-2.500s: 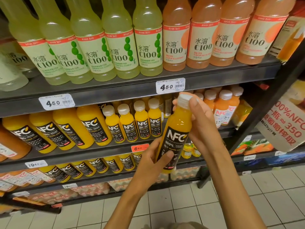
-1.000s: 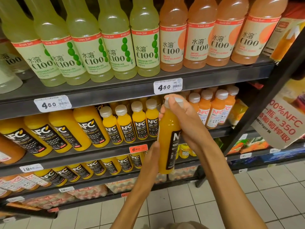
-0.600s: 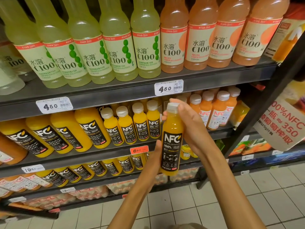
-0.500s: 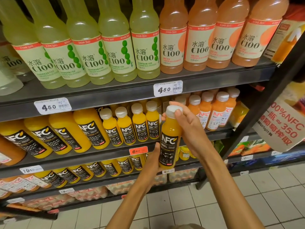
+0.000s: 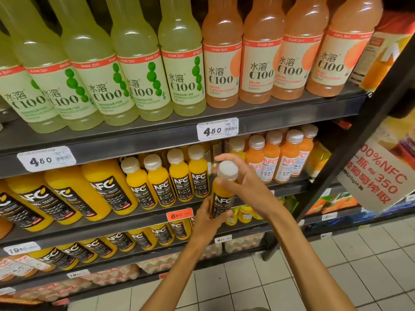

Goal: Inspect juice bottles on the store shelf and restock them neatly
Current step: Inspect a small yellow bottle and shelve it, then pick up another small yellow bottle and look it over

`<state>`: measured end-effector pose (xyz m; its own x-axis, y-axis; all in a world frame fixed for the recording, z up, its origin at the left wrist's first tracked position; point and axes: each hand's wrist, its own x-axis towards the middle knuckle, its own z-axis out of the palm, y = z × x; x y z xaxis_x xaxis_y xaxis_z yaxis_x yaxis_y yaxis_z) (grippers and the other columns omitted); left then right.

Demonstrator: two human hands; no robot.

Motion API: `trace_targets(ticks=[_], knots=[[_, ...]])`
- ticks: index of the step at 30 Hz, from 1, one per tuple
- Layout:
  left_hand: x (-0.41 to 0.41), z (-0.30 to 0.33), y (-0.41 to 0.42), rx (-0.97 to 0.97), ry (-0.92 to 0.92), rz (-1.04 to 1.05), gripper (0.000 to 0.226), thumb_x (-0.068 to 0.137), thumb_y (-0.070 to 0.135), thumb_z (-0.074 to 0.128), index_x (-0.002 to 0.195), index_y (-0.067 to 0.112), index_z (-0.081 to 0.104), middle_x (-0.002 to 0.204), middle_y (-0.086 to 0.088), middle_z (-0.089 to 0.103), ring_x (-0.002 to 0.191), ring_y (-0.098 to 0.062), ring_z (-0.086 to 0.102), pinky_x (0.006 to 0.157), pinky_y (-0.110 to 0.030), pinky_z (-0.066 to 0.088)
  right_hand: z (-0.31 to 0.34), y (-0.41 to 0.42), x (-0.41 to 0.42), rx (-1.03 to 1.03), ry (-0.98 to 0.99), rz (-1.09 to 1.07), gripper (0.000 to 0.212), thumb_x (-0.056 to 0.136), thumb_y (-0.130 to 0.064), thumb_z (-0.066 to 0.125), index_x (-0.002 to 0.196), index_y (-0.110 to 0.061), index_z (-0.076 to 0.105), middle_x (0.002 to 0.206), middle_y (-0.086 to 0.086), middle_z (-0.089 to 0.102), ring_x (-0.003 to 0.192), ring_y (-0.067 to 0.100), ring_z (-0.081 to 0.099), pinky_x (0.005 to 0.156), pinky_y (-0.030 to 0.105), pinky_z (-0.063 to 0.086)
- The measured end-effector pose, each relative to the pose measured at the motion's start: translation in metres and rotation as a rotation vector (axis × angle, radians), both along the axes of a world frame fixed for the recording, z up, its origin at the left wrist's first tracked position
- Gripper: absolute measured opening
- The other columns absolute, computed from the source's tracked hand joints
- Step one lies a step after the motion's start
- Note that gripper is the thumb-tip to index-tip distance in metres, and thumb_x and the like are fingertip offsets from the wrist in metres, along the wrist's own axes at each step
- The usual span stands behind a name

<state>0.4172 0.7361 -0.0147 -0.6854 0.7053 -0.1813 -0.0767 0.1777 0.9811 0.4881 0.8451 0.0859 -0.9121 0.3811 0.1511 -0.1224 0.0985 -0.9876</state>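
Note:
I hold a small orange NFC juice bottle [image 5: 222, 198] with a white cap upright in front of the middle shelf [image 5: 143, 212]. My left hand [image 5: 206, 221] grips its base from below and the left. My right hand [image 5: 242, 182] wraps the neck just under the cap from the right. The black label faces me. A row of matching small NFC bottles [image 5: 170, 180] stands on the shelf just to the left, with a gap behind the held bottle.
Large NFC bottles [image 5: 67, 198] fill the shelf's left side, paler orange NFC bottles [image 5: 280, 162] its right. Green and pink C100 bottles [image 5: 184, 70] line the top shelf. A dark upright post [image 5: 350, 144] and a hanging promo sign [image 5: 377, 176] stand at right. Tiled floor lies below.
The bottle was turned in my hands, then carried down and in towards the gap on the middle shelf. Its label faces me again and both hands keep their hold.

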Motion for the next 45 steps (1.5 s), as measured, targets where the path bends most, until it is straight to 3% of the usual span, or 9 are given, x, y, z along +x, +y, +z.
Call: trace_targets(ticks=[5,12,16,21,28,31,36,40,45], knots=[[-0.006,0.001,0.02,-0.101,0.055,0.109,0.049,0.08,0.019,0.074,0.125,0.015,0.054,0.124,-0.005,0.058,0.11,-0.016,0.057,0.092,-0.03,0.049,-0.007,0.005,-0.008,0.06,0.009,-0.089,0.049,0.082,-0.003,0.068,0.114,-0.036,0.049,0.104,-0.001,0.06,0.096,0.008,0.059,0.082,0.021,0.05],[-0.014,-0.001,0.039,-0.19,-0.069,0.181,0.032,0.081,0.025,0.073,0.103,0.026,0.05,0.095,0.011,0.056,0.083,0.001,0.054,0.085,-0.027,0.043,-0.006,0.013,-0.023,0.087,0.015,-0.13,0.041,0.073,0.017,0.061,0.101,-0.012,0.052,0.09,-0.002,0.058,0.077,-0.006,0.055,0.066,0.012,0.045],[-0.018,0.0,0.043,-0.21,-0.153,0.177,0.049,0.083,0.024,0.071,0.124,0.005,0.052,0.118,-0.007,0.056,0.112,-0.02,0.055,0.1,-0.042,0.046,-0.013,0.018,-0.031,0.077,0.009,-0.153,0.037,0.073,0.017,0.061,0.098,-0.009,0.052,0.094,0.008,0.058,0.082,0.006,0.055,0.066,0.016,0.046],[-0.021,0.001,0.047,-0.119,-0.352,0.22,0.061,0.084,0.014,0.07,0.136,0.0,0.04,0.134,-0.018,0.05,0.119,-0.028,0.055,0.103,-0.04,0.044,-0.023,0.025,-0.039,0.062,0.014,-0.168,0.036,0.076,0.016,0.06,0.099,-0.009,0.051,0.099,0.021,0.059,0.088,0.013,0.056,0.07,0.022,0.048],[-0.017,0.004,0.05,0.022,-0.533,0.26,0.037,0.088,0.005,0.062,0.123,-0.005,0.053,0.128,-0.019,0.056,0.117,-0.027,0.056,0.104,-0.035,0.043,-0.036,0.032,-0.048,0.058,-0.014,-0.152,0.041,0.077,0.016,0.059,0.098,-0.017,0.05,0.092,0.002,0.061,0.081,-0.008,0.057,0.07,0.012,0.047],[-0.017,0.003,0.05,0.071,-0.565,0.265,0.03,0.089,0.004,0.06,0.118,-0.005,0.057,0.122,-0.017,0.061,0.117,-0.026,0.057,0.104,-0.034,0.042,-0.037,0.034,-0.051,0.085,-0.02,-0.163,0.04,0.079,0.013,0.062,0.103,-0.016,0.05,0.103,0.01,0.062,0.091,0.004,0.058,0.076,0.016,0.048],[-0.021,0.002,0.048,0.151,-0.663,0.263,0.01,0.09,-0.002,0.055,0.091,0.004,0.064,0.095,-0.009,0.068,0.111,-0.026,0.058,0.102,-0.035,0.042,-0.039,0.034,-0.057,0.525,-0.031,-0.305,0.032,0.085,-0.006,0.066,0.113,-0.007,0.05,0.109,0.006,0.049,0.099,0.017,0.049,0.079,0.008,0.035],[-0.025,0.002,0.048,0.169,-0.69,0.25,0.012,0.088,-0.005,0.054,0.089,0.002,0.064,0.098,-0.012,0.068,0.108,-0.026,0.059,0.107,-0.038,0.039,-0.041,0.029,-0.062,0.959,0.009,-0.471,0.025,0.083,-0.004,0.069,0.106,0.002,0.062,0.101,0.021,0.055,0.093,0.034,0.054,0.074,0.037,0.047],[-0.027,0.0,0.048,0.207,-0.723,0.272,0.016,0.089,-0.008,0.052,0.09,0.002,0.064,0.098,-0.012,0.068,0.11,-0.027,0.059,0.109,-0.039,0.036,-0.041,0.031,-0.067,1.069,0.016,-0.551,0.021,0.075,-0.001,0.076,0.093,0.001,0.067,0.092,0.022,0.061,0.082,0.04,0.057,0.068,0.039,0.048]])
